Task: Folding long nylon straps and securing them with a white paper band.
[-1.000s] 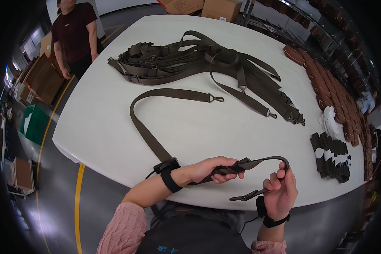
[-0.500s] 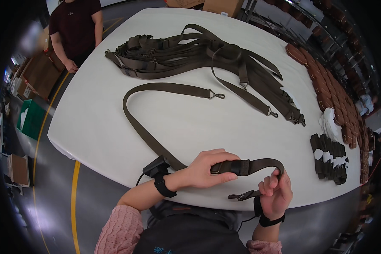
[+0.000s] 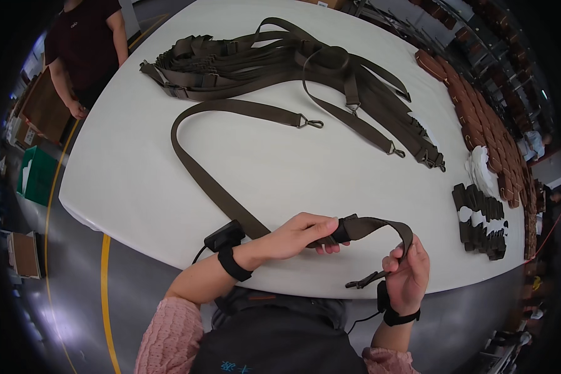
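A dark olive webbing strap point(image 3: 207, 181) curves across the white table, with a metal snap hook point(image 3: 311, 123) at its far end. My left hand point(image 3: 302, 237) is closed round the strap beside its dark slider, thumb on top and fingers curled beneath. Farther right the strap arches up and over to my right hand point(image 3: 407, 271), which pinches it between thumb and fingers. Below that hand dangles the strap's other metal hook point(image 3: 363, 282), near the table's front edge. Both of my wrists wear black bands.
A long pile of similar straps point(image 3: 255, 71) lies across the back of the table point(image 3: 124, 156). At the right are a bundle of short dark straps point(image 3: 480, 221), white pieces point(image 3: 482, 171) and rows of brown items point(image 3: 474, 118). A person point(image 3: 84, 50) stands at the far left.
My left hand has turned, its thumb now over the strap by the slider and its fingers under it. The strap's held section has tilted upward. The whole view has shifted slightly.
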Motion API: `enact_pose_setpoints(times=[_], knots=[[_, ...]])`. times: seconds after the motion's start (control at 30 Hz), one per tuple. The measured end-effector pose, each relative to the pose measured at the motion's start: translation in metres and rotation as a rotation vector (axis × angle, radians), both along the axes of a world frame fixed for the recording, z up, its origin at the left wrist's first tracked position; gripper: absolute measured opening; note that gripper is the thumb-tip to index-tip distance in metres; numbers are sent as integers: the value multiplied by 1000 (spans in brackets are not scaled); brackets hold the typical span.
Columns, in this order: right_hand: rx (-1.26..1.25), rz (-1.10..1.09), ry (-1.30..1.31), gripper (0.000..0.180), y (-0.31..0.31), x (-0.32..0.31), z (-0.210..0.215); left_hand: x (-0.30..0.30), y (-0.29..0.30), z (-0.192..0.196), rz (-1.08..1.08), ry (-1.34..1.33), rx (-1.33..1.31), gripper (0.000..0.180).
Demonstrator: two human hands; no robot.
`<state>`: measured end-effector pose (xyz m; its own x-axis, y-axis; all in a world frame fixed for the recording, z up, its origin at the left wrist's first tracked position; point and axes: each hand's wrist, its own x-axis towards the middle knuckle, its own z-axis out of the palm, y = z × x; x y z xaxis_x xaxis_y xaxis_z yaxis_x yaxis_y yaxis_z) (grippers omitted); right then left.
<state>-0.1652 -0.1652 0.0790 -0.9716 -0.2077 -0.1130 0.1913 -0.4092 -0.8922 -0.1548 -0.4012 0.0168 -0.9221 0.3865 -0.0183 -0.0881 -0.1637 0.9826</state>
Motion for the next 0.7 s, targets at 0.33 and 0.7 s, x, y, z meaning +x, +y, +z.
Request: enact_pose_setpoints(times=[0.33,0.7], knots=[[-173,35,-105,30,-9,-11,-15,0,8,-2,-120,-263,422,52],[-175,57,-121,32,-13,-9,-18,4,15,-10,70,-73,130,23]])
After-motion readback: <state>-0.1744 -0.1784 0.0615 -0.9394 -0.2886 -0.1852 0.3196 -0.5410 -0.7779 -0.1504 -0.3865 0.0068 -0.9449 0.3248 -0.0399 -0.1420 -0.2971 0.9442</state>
